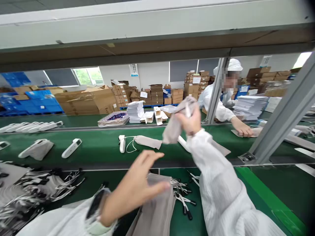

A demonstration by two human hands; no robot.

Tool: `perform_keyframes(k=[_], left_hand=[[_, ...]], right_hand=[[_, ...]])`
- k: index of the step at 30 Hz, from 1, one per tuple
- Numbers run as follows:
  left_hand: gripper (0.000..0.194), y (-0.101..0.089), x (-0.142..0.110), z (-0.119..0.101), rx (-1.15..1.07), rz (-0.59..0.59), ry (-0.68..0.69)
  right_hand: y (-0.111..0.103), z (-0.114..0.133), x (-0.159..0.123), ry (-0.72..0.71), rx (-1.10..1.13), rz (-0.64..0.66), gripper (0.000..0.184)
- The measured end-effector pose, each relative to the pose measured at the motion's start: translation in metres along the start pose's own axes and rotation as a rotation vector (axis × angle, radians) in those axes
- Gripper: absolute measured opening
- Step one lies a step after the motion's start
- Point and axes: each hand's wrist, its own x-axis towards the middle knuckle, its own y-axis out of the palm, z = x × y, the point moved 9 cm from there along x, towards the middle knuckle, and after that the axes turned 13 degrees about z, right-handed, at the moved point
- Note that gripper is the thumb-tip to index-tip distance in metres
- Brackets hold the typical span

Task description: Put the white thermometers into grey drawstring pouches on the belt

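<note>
Right hand's (192, 122) grip closed on grey pouch (170, 128), held above green belt (93, 144); contents unclear. Left hand's (135, 185) grip wide, empty, nearer wearer. Limp pouch could slip from one-handed hold onto white device (183, 144) below. Left thumb could snag cords (180, 196) just right, skewing pouch stack (159, 206) beneath.

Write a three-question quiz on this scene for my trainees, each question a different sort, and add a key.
1. True or false: the left hand is gripping a cardboard box.
2. What is in the right hand?
A) a screwdriver
B) a fabric pouch
C) a drinking cup
3. Fill in the colour: the long belt beyond the hands is ____.

Key: 1. False; 2. B; 3. green.
</note>
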Motion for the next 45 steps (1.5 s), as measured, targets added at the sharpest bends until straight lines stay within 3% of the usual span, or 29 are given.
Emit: perform_keyframes(k=[2,4,7,10,13,16,18,20,25,29,34,38,42,45], left_hand=[[0.084,0.057,-0.004,0.029,-0.009,0.24,-0.215],[0.083,0.089,-0.012,0.045,-0.044,0.228,-0.367],[0.07,0.106,-0.017,0.044,-0.074,0.148,-0.405],[0.063,0.098,-0.017,0.035,-0.081,0.126,-0.362],[0.058,0.077,-0.023,0.025,0.14,0.055,-0.362],[0.054,0.087,-0.033,0.015,0.317,0.185,-0.38],[0.057,0.103,-0.044,0.018,0.324,0.333,-0.443],[0.058,0.105,-0.053,0.024,0.312,0.371,-0.525],[0.047,0.087,-0.065,0.038,0.266,0.33,-0.595],[0.055,0.082,-0.073,0.051,0.253,0.281,-0.628],[0.061,0.079,-0.07,0.058,0.161,0.22,-0.575],[0.06,0.063,-0.064,0.066,-0.144,0.201,-0.593],[0.041,0.077,-0.065,0.069,-0.725,0.265,-0.627],[0.042,0.081,-0.072,0.085,-0.742,0.19,-0.683]], right_hand=[[-0.031,-0.051,0.017,0.361,-0.532,0.038,0.063],[-0.044,-0.093,0.019,0.528,-0.701,0.107,0.061],[-0.029,-0.137,0.007,0.649,-0.796,0.208,0.056],[0.007,-0.149,0.003,0.593,-0.869,0.303,0.051],[0.041,-0.155,0.005,0.531,-0.888,0.433,0.046],[0.053,-0.174,0.0,0.593,-0.922,0.521,0.047],[0.052,-0.189,-0.006,0.65,-0.961,0.536,0.049],[0.046,-0.201,-0.011,0.693,-0.999,0.527,0.046],[0.031,-0.216,-0.015,0.735,-1.041,0.452,0.031],[0.021,-0.221,-0.017,0.739,-1.027,0.368,0.029],[0.008,-0.226,-0.019,0.76,-0.989,0.305,0.029],[-0.002,-0.226,-0.023,0.779,-0.954,0.243,0.029],[-0.009,-0.227,-0.028,0.809,-0.905,0.159,0.031],[-0.011,-0.23,-0.03,0.818,-0.869,0.126,0.034]])
